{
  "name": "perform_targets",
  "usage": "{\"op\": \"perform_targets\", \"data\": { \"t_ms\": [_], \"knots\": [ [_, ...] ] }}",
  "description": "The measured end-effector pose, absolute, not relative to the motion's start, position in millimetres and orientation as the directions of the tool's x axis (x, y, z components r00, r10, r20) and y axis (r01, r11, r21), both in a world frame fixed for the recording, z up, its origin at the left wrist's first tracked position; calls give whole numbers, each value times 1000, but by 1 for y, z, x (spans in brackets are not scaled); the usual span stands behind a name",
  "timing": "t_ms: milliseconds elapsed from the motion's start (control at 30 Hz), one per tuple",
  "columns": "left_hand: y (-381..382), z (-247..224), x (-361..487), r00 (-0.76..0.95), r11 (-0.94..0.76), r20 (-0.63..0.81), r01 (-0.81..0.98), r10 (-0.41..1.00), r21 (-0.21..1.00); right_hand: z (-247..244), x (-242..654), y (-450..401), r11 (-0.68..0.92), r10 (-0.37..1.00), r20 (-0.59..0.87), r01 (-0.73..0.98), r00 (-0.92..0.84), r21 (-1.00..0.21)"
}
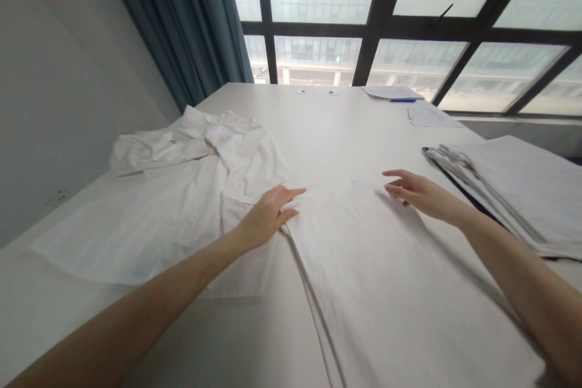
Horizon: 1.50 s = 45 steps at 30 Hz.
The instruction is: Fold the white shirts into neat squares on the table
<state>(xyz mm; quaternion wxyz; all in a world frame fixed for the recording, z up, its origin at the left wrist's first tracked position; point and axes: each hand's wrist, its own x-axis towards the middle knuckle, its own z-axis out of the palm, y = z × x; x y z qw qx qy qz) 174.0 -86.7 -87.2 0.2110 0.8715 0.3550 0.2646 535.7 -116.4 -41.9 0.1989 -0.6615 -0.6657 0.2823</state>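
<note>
Dark-framed windows (318,54) run across the far side, a blue-green curtain (186,18) hangs at the left, and below them stretches my white worktop (318,115). No lettering I can read anywhere here; the papers (391,93) at the back, with a blue pen (402,100) at their edge, are too small and pale to make out. And here's the white cloth (377,279), lying right in front of me, running from between my hands down to the near edge of the view: plain, mostly smooth, faint creases, its left side showing layered folds. My left hand (268,215) is at its far left corner, fingers slightly parted; whether they pinch the fabric, I cannot tell. My right hand (409,194) is over by the far right corner, fingers loosely curled and released, gripping nothing. Off to the left sits a rumpled white garment (182,194), sheer-looking and wrinkled; to the right, a stack of folded white fabric (522,188) on something dark.
</note>
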Motion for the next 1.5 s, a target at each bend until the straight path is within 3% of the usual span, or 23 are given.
{"op": "perform_targets", "data": {
  "t_ms": [167,333,467,667,833,1067,1267,1500],
  "knots": [
    [-90,-84,176,574,-605,308,445,759,660,-49,522,-114,-38,998,-64,668,-14,-743],
    [-84,-83,173,443,-500,315,405,840,765,-34,530,-121,44,974,-75,505,-214,-862],
    [-81,-79,172,404,-426,275,350,872,834,-31,527,-124,-1,967,-120,469,-224,-883],
    [-79,-73,173,388,-378,233,354,892,856,-44,515,-121,5,979,-97,499,-178,-866],
    [-78,-72,172,326,-243,122,360,937,901,-44,516,-120,5,990,-62,460,-129,-888],
    [-76,-71,172,458,-315,129,356,880,880,-44,515,-121,-25,984,-110,501,-142,-865],
    [-78,-73,172,437,-294,101,400,894,868,-41,514,-122,15,971,-122,566,-204,-824],
    [-80,-71,175,357,-203,60,378,932,903,-47,517,-120,-91,961,-166,316,-221,-944]
  ]
}}
